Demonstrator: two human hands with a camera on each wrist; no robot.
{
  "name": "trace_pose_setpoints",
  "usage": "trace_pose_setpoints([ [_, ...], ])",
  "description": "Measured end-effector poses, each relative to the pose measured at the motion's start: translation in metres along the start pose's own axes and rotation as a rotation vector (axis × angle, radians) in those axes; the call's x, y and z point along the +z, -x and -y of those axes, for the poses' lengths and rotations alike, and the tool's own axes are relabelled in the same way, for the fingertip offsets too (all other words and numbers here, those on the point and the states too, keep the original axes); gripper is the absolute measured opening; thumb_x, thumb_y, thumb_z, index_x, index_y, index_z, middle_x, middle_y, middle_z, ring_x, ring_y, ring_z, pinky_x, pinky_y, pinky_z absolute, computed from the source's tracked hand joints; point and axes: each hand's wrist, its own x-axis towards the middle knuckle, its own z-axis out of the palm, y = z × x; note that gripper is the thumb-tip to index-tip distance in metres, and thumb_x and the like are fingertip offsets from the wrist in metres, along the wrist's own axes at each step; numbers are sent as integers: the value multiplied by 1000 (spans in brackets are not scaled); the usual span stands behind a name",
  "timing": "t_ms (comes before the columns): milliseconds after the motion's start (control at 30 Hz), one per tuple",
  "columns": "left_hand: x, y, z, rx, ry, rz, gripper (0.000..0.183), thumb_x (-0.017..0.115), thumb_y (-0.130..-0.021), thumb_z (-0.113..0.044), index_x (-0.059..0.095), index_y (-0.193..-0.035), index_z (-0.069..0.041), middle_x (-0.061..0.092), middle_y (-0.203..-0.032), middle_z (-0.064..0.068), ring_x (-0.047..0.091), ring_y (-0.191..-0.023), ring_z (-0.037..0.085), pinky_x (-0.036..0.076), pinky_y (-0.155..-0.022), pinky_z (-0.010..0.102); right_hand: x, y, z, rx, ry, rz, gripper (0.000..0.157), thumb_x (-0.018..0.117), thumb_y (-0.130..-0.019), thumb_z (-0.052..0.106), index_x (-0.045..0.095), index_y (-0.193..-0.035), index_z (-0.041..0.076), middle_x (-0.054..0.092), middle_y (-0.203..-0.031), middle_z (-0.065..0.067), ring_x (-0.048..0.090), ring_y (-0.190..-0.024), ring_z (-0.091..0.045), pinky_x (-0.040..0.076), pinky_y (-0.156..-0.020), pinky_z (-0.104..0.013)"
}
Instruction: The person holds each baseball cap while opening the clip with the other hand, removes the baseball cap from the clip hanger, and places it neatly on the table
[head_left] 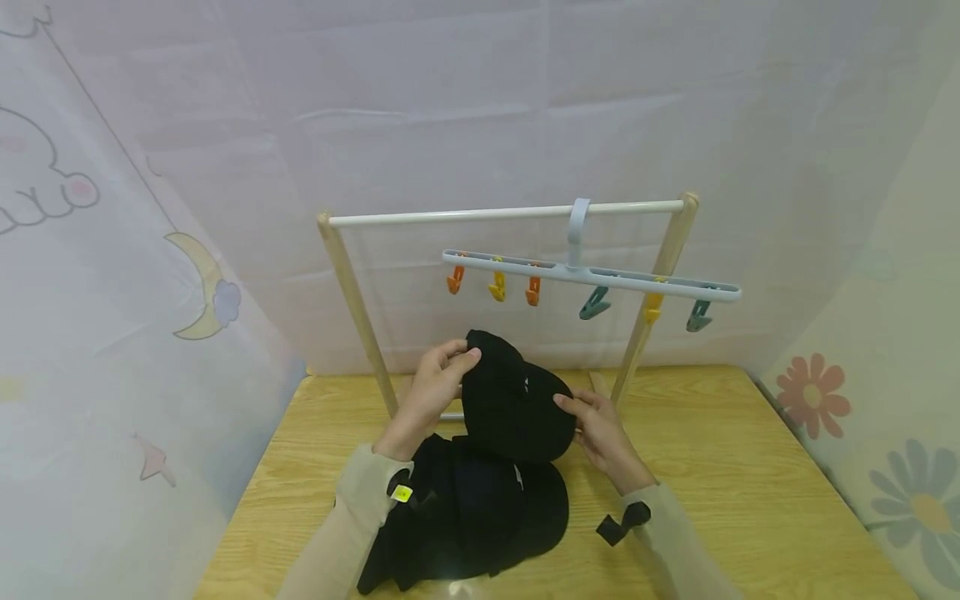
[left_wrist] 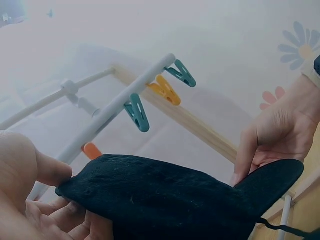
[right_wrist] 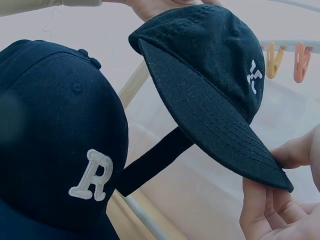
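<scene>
A black baseball cap (head_left: pixel 498 404) with a small white emblem is held up in front of the rack. My left hand (head_left: pixel 429 385) pinches the edge of its crown, thumb on the near side. At the tip of the brim my right hand (head_left: pixel 602 432) grips with thumb above and fingers beneath, as the right wrist view shows. Beneath the held cap, more black caps (head_left: pixel 480 512) lie bunched on the table. One dark cap (right_wrist: pixel 45 115) carries a white letter R and fills the left of the right wrist view. A black strap (right_wrist: pixel 157 160) shows between the two caps.
Behind the hands stands a rack with wooden legs (head_left: pixel 352 300) and a white bar (head_left: pixel 450 217). From it hangs a pale blue hanger (head_left: pixel 517 267) with several orange, yellow and green clips, above the held cap. The wood-grain table (head_left: pixel 720 483) meets patterned backdrop walls.
</scene>
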Motion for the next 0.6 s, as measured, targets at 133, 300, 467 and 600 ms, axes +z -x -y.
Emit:
trace_pose_setpoints([
  [133, 4, 2, -2, -3, 0, 6, 46, 56, -113, -26, 56, -148, 2, 60, -150, 21, 62, -131, 36, 61, -96, 48, -2, 3, 0, 1, -10, -12, 34, 67, -105, 15, 56, -130, -5, 72, -92, 5, 72, -80, -10, 61, -73, -26],
  [300, 7, 4, -3, -8, 3, 11, 45, 56, -112, -25, 57, -147, 3, 62, -148, 22, 65, -128, 35, 62, -96, 48, -6, 7, -1, -11, 0, -15, 26, 68, -105, 15, 61, -124, -2, 72, -93, 4, 72, -81, -10, 61, -73, -26],
  [467, 12, 8, -5, -3, 7, 43, 47, 55, -112, -21, 51, -150, 8, 61, -148, 25, 64, -130, 39, 61, -99, 51, -8, 12, -1, -33, 23, 4, 40, 65, -106, 13, 55, -138, -10, 73, -95, 5, 72, -82, -10, 62, -74, -26],
  [600, 16, 11, -5, -9, 39, 83, 51, 52, -114, -18, 43, -155, 11, 54, -154, 30, 56, -141, 43, 54, -108, 58, -8, 16, 0, -50, 54, 14, 44, 66, -106, 13, 53, -139, -12, 74, -94, 5, 72, -83, -10, 61, -73, -26],
])
